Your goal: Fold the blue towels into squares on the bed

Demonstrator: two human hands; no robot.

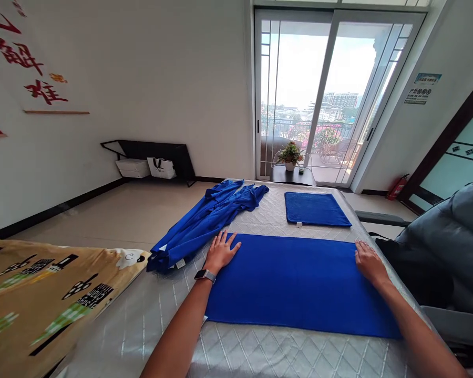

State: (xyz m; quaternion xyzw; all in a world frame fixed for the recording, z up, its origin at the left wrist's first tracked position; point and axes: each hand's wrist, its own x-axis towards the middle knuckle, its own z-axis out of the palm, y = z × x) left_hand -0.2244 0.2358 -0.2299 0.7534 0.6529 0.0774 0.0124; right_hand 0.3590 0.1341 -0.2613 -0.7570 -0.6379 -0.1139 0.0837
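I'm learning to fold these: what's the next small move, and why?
Probably have the left hand lift the left end of the spread cloth and fold it toward the right hand: it lies flat as a long strip, a hand rests at each end, and the squarish cloth beyond it looks far shorter.

A potted plant (290, 156) stands before glass doors (326, 94), left of a fire extinguisher (397, 187).

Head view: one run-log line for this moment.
left hand: at far left corner, long rectangular blue cloth | right hand: at far right corner | smaller flat blue cloth: beyond | bunched blue cloth: left
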